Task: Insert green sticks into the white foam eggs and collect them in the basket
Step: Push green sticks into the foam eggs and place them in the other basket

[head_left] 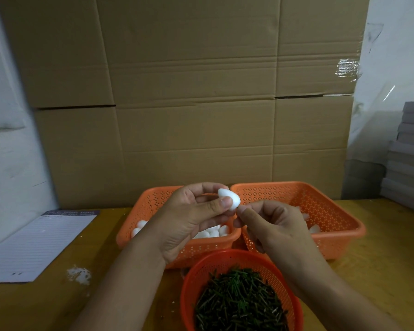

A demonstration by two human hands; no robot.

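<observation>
My left hand (191, 216) holds a white foam egg (228, 198) between thumb and fingers, raised above the two rectangular baskets. My right hand (270, 225) is pinched shut right at the egg's lower end; a stick between its fingertips is hidden, so I cannot see it. The left orange basket (148, 201) holds several plain foam eggs (210, 233). The right orange basket (325, 206) shows a few white eggs (314, 228) behind my right hand. A round red-orange basket (227, 258) in front is full of green sticks (239, 299).
A lined notepad (38, 244) lies on the wooden table (380, 254) at the left, with white foam crumbs (79, 274) beside it. A tall cardboard wall (191, 103) stands behind the baskets. Stacked grey boards (409, 158) sit at the far right.
</observation>
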